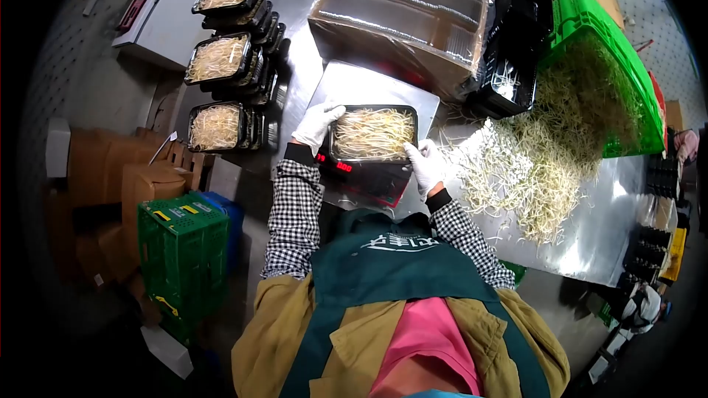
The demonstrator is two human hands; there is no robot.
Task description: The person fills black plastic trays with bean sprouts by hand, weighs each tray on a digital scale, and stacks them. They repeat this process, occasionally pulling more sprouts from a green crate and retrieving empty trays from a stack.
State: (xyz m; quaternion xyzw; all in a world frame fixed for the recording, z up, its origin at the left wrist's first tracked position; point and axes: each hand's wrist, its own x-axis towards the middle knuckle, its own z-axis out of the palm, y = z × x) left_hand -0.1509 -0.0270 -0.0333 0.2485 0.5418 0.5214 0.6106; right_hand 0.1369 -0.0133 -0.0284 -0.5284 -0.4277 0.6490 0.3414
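Observation:
A black tray of bean sprouts [375, 134] lies between my two white-gloved hands, over a scale with a pale plate [341, 84] and a red-digit display. My left hand [317, 124] grips the tray's left edge near its upper corner. At the lower right edge, my right hand [425, 165] has its thumb and fingers closed on the rim. To the right, a loose heap of bean sprouts [542, 177] covers part of the metal table [601, 228].
Stacks of filled black trays [217, 59] stand at the left. Behind the scale is a plastic-wrapped box [398, 44], with empty black trays [509, 88] beside it. A green crate [627, 74] tips sprouts out at the right. Green crates [184, 239] stand at the lower left.

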